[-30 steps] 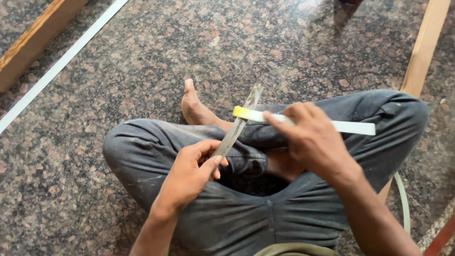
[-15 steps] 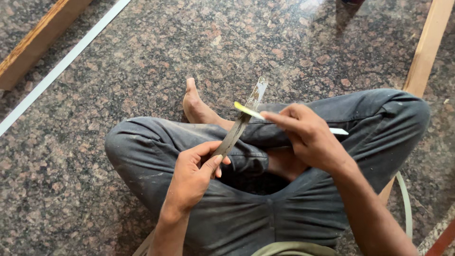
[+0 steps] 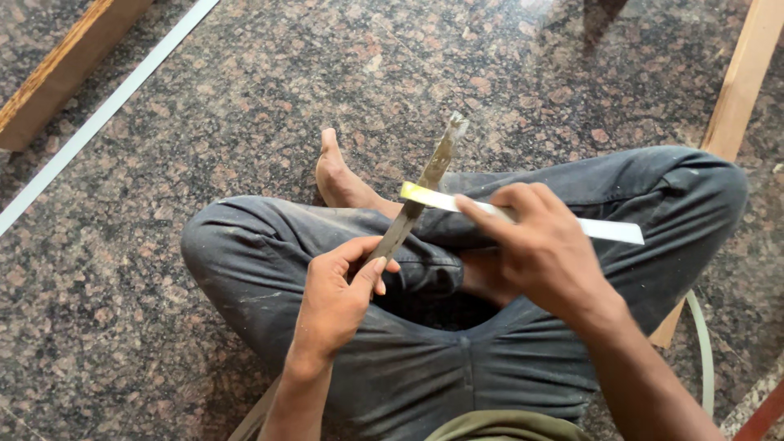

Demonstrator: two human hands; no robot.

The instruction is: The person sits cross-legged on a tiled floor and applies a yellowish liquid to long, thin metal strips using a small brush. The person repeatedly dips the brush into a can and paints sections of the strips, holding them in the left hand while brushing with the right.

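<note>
I sit cross-legged on a speckled granite floor in dark grey trousers. My left hand (image 3: 339, 290) grips the lower end of a long, worn metal blade (image 3: 429, 181) that slants up and to the right. My right hand (image 3: 543, 249) holds a flat white strip (image 3: 608, 230) lying roughly level, its yellowish left end (image 3: 416, 194) resting against the blade where the two cross. My bare foot (image 3: 339, 175) sticks out just left of that crossing.
A wooden batten (image 3: 739, 86) runs along the right edge and passes under my right knee. Another wooden beam (image 3: 57, 77) and a thin white strip (image 3: 106, 114) lie diagonally at top left. A pale curved hose (image 3: 704, 351) shows beside my right leg.
The white strip was drawn right and tilted half a second ago; now it has slid back left and lies level across the blade. The blade stands slightly steeper. My left hand barely moved.
</note>
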